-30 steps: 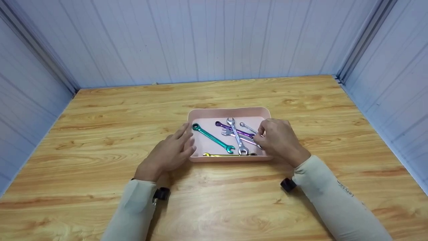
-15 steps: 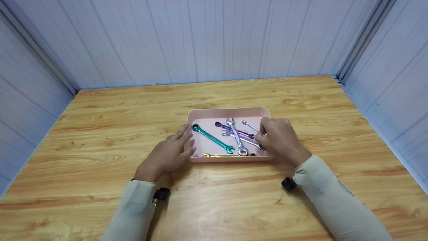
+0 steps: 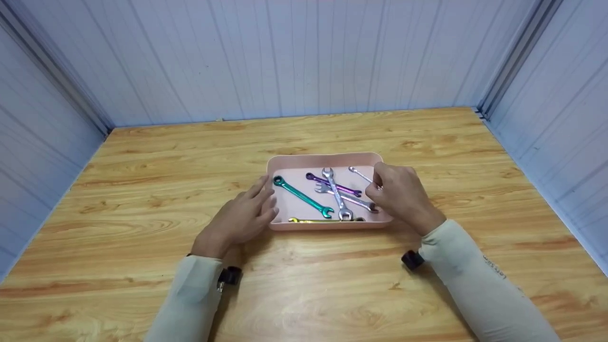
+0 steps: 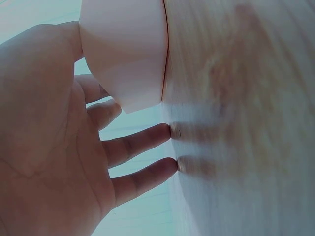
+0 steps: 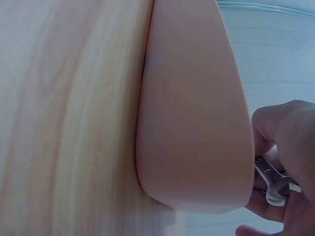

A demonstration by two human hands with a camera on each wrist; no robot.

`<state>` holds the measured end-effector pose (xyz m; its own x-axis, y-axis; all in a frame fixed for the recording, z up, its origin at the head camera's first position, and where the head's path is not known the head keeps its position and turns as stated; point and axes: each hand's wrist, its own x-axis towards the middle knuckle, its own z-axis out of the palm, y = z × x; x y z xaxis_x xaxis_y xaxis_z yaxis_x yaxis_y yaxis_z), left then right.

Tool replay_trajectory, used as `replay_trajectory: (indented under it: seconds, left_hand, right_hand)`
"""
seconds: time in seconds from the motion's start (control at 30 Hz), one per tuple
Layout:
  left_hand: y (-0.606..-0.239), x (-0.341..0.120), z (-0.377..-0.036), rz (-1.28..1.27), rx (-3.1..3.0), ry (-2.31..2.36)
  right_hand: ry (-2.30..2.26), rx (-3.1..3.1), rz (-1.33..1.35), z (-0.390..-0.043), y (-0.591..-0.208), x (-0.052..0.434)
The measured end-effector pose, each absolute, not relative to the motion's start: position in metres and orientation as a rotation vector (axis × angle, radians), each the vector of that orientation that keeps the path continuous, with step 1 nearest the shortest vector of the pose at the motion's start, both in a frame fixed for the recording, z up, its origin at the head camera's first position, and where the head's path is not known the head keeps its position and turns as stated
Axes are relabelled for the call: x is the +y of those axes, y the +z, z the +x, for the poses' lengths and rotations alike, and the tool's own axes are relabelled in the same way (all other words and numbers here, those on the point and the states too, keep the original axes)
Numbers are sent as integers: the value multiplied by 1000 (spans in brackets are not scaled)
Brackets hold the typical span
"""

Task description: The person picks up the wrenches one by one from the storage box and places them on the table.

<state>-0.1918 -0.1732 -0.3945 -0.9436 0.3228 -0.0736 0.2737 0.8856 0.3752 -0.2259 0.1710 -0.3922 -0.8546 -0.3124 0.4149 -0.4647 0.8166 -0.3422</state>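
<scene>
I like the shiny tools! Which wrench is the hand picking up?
The small silver wrench at the tray's back right. The right hand pinches it, tilted up; the others lie flat, untouched.

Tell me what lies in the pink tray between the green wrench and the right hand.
In the head view: a purple wrench and two crossed silver wrenches lie between the green wrench and the right hand.

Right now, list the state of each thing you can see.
left hand: open, fingers against tray's left wall
right hand: pinching small silver wrench, lifted
pink tray: flat on table
green wrench: lying in tray
purple wrench: under big silver wrench
</scene>
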Motion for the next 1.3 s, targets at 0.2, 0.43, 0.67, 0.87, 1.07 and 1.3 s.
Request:
replay_trajectory:
  seconds: [0.2, 0.43, 0.67, 0.87, 1.07, 1.3]
  left_hand:
    - [-395, -174, -192, 476, 2926, 552]
    - [-395, -174, -192, 477, 2928, 563]
    - [-394, -174, -193, 453, 2920, 558]
    - [-394, -174, -192, 436, 2916, 564]
    - [-395, -174, -192, 447, 2920, 572]
    - [-396, -176, -193, 531, 2934, 575]
  right_hand:
    - [646, -2601, 594, -228, -392, 174]
    - [670, -2594, 553, -230, -389, 180]
    - [670, -2601, 502, -232, -385, 186]
    - [676, -2622, 456, -233, -383, 190]
    - [666, -2604, 433, -233, -382, 196]
    - [680, -2544, 461, -236, -382, 205]
